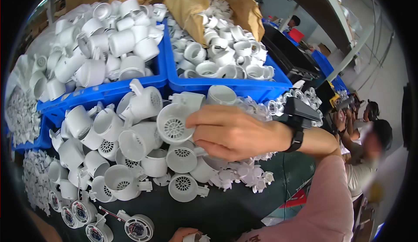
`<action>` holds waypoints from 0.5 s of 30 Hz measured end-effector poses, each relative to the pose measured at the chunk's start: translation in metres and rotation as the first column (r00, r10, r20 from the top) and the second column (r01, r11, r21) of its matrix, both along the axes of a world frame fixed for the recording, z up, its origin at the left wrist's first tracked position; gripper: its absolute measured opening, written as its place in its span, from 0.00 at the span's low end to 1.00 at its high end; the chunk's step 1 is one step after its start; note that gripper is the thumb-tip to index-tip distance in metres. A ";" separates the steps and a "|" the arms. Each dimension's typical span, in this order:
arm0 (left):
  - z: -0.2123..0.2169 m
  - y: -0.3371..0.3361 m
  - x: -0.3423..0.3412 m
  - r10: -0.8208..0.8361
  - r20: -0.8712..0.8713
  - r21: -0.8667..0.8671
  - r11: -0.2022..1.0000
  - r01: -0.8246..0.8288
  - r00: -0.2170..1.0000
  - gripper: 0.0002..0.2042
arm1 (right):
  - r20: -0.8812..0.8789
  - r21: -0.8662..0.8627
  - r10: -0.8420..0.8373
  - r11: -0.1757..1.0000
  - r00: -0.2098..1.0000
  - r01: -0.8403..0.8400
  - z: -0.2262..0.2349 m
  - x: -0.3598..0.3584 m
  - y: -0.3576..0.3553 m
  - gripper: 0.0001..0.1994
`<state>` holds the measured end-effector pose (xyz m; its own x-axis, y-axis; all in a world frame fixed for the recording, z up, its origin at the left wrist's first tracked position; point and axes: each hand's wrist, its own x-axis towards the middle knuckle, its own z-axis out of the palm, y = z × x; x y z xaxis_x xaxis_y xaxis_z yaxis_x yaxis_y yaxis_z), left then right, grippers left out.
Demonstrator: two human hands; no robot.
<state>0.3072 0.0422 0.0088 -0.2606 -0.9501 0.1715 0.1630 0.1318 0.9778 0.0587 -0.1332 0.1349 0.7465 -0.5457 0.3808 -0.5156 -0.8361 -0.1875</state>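
My right hand (235,131) reaches in from the right across a heap of white plastic parts. Its bent fingers close on the right rim of a white cup-shaped housing (171,128), whose slotted grille bottom shows. Around it lie several similar housings (122,182), some with side tabs, tilted different ways. At the lower edge, my left hand (183,233) is only partly in view, its fingers curled against a small white plastic part (197,237). Most of that part is cut off by the frame.
Two blue bins (226,84) full of white parts stand behind the heap, one with a brown paper bag (185,4). Round housings with circuit boards (139,227) lie front left on the dark table (174,213). Clear parts (246,176) lie right. Co-workers (363,148) sit far right.
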 end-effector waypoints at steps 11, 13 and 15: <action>0.015 0.001 -0.006 0.015 0.009 0.164 0.986 -0.016 1.000 0.16 | -0.039 -0.246 -0.820 0.562 0.572 0.789 0.017 -0.148 -0.087 0.17; 0.019 -0.002 -0.008 0.003 0.035 0.201 0.980 -0.010 0.999 0.14 | -0.045 -0.264 -0.810 0.574 0.585 0.775 0.002 -0.184 -0.104 0.16; 0.017 0.000 -0.007 0.025 0.050 0.211 0.977 -0.035 0.998 0.14 | 0.009 -0.252 -0.810 0.565 0.586 0.785 0.002 -0.184 -0.107 0.12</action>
